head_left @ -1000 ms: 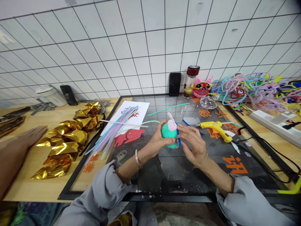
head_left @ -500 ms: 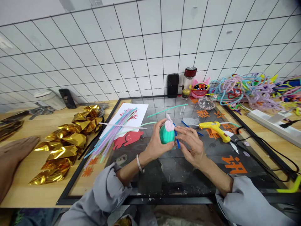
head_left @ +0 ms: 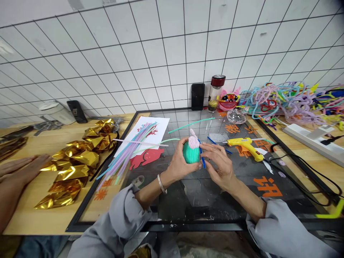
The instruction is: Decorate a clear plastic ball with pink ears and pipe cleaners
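My left hand is wrapped round a green ribbed ball that looks wound from pipe cleaner. On its top sits a pink coiled piece with a small upright tip. At the ball's right side, my right hand pinches a short blue pipe cleaner, whose lower end sticks out below the fingers. Part of the blue piece is hidden behind my fingertips. Behind my right hand another blue pipe cleaner lies on the dark glass panel.
A yellow glue gun with a black cord lies right. Loose pipe cleaners cross white paper and a red cutout at left. Gold foil and another person's hands are farther left. A glass bottle stands behind.
My hands and the green ball have hardly moved. At the far left, the other person's hands have shifted, and a second hand now shows.
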{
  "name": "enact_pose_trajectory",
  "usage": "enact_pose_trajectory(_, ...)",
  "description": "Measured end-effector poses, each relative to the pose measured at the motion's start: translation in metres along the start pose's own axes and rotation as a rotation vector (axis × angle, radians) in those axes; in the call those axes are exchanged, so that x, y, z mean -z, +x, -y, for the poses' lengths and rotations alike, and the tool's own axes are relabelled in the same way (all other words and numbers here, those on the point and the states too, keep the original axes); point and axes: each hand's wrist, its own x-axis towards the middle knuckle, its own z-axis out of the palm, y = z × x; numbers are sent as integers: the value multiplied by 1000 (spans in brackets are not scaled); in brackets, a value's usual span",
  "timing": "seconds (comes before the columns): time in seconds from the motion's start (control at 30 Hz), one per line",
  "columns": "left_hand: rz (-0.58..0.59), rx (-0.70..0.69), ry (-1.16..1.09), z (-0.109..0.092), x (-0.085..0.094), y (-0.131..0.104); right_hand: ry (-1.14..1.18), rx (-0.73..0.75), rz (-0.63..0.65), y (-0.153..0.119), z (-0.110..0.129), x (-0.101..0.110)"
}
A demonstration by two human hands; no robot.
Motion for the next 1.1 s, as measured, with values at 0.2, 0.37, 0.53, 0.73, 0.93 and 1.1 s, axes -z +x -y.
enact_pose_trajectory(0.2,103,-56,38,2,8,6,20,-13,13,-1,0,0)
enact_pose_trajectory(0.37,197,-28,-15,0,14,8,33,3,14,-3,0,-2)
enact_pose_trajectory(0.53,199,22,-83,-1,15,7,45,-3,15,-4,0,-4)
enact_pose_trajectory(0.73,129,22,-145,4,9,5,70,-44,3,-3,1,-4)
enact_pose_trajectory(0.93,8,-70,-49,5,3,-4,89,-91,-15,-1,1,-3)
enact_pose_trajectory(1.1,-3,-168,29,5,1,-7,87,-96,-25,-1,2,-3)
